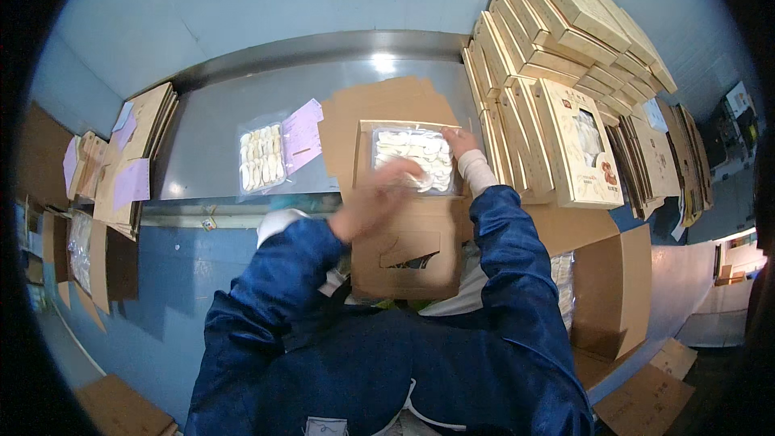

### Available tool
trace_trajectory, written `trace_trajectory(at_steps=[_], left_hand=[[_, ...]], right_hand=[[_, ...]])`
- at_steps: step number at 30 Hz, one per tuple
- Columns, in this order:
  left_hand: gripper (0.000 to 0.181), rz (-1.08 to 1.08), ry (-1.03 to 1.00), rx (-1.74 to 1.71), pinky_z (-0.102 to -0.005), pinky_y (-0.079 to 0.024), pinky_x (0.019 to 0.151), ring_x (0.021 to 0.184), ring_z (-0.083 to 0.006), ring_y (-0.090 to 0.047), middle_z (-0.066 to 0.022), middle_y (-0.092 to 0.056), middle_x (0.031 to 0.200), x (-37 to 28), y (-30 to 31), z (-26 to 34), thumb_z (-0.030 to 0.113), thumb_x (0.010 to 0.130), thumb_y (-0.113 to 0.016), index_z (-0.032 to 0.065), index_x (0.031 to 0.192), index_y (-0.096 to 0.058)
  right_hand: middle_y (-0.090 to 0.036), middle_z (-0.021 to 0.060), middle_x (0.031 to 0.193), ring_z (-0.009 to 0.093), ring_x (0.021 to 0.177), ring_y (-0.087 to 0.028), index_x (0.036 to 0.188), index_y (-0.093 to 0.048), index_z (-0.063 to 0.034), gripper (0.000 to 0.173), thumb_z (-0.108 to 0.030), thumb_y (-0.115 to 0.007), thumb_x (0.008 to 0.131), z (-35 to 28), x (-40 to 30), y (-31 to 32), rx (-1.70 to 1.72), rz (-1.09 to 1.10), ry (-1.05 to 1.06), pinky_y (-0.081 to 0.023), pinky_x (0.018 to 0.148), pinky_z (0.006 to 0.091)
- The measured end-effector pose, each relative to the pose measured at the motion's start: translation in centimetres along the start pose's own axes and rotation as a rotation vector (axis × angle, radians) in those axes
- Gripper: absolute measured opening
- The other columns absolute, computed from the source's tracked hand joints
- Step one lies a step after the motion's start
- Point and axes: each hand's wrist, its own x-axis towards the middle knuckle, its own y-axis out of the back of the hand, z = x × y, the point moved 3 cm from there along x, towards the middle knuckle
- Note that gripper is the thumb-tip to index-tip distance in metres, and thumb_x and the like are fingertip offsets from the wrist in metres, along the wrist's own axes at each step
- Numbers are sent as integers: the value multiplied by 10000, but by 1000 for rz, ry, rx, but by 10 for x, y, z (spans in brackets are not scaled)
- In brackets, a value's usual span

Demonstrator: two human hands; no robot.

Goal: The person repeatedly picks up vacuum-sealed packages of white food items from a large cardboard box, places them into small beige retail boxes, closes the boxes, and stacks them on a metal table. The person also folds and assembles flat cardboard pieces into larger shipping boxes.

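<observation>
An open cardboard gift box lies before me, its lid with a cut-out window folded down towards my body. Inside sits a clear-wrapped tray of pale, sliced-looking pieces in rows. My right hand grips the box's upper right side, fingers at the tray's corner. Over the tray's lower left part is my left hand, blurred by motion; whether it touches the pieces or holds anything is unclear. Further left, a second wrapped tray of similar pieces lies on the metal table, beside a purple printed sheet.
Closed gift boxes are stacked high at the right, one with a window facing me. Flat cardboard lies under the open box. Folded cartons stand at the left. Open shipping cartons sit low on both sides.
</observation>
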Motion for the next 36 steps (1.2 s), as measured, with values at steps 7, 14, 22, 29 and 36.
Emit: trace_trajectory(at_steps=[7, 14, 22, 29, 36], left_hand=[[466, 111, 222, 687, -493, -274, 1037, 1284, -361, -319, -165, -347, 1412, 15, 25, -184, 247, 817, -610, 80, 1241, -509], [493, 72, 213, 697, -520, -219, 1062, 1324, -376, -260, -173, -293, 1446, 18, 1, -212, 312, 863, -580, 79, 1285, -478], [558, 44, 278, 898, -498, -191, 1086, 1352, -383, -216, -229, -264, 1445, 23, -17, -204, 312, 878, -544, 32, 1337, -394], [630, 7, 291, 575, -460, -190, 1107, 1335, -448, -197, -286, -194, 1445, -37, -14, -176, 151, 814, -600, -73, 1330, -317], [699, -294, 215, 590, -438, -202, 1114, 1358, -419, -182, -279, -169, 1456, -79, 1, -137, 117, 735, -659, -52, 1329, -332]], right_hand=[[-572, 211, 1135, 333, 1088, -503, 896, -665, -10, 382, -376, -633, 794, -6, 10, 7, -533, -61, 170, -361, 937, 432], [-270, 217, 1446, 392, 1333, -240, 1332, -380, -41, 675, -416, -585, 810, 11, 0, 5, -575, 250, 234, -190, 1095, 460], [-221, 279, 1447, 380, 1375, -154, 1381, -289, 0, 711, -445, -499, 867, -3, 1, -24, -784, 142, 183, -159, 1112, 447], [-176, 280, 1463, 381, 1379, -148, 1406, -205, 32, 730, -352, -519, 870, 24, -53, -2, -454, 105, 306, -136, 1131, 407], [-245, 257, 1443, 407, 1338, -230, 1248, -451, 53, 549, -246, -610, 816, -5, -139, 21, -827, -33, 391, -202, 1100, 461]])
